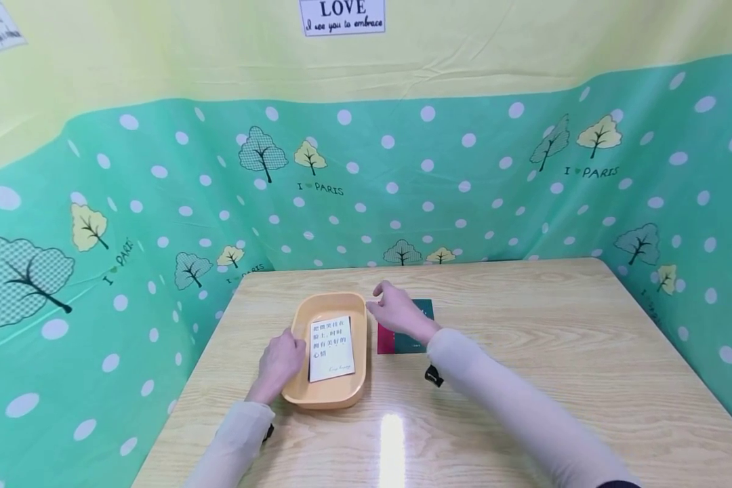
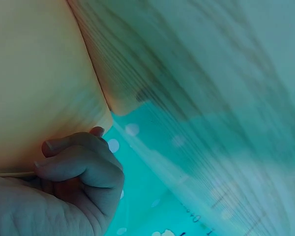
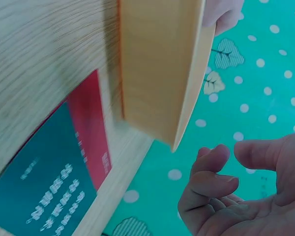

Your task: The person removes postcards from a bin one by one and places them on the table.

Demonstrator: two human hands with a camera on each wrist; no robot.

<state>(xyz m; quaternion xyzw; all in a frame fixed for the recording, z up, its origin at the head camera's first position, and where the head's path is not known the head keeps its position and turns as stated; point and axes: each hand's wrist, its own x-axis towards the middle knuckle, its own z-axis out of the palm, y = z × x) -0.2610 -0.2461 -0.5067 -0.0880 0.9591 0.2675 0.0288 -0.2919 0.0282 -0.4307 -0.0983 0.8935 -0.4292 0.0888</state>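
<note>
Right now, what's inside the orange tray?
A white booklet, printed side up, lies inside the tray. Whatever is under the booklet is covered and can't be seen.

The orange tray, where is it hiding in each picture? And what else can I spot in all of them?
Head: the orange tray is just left of the middle, in the lower half.
Left wrist: the orange tray fills much of the left side, very close up.
Right wrist: the orange tray shows its side at the upper middle.
Shared landmark: the green dotted cloth.
</note>
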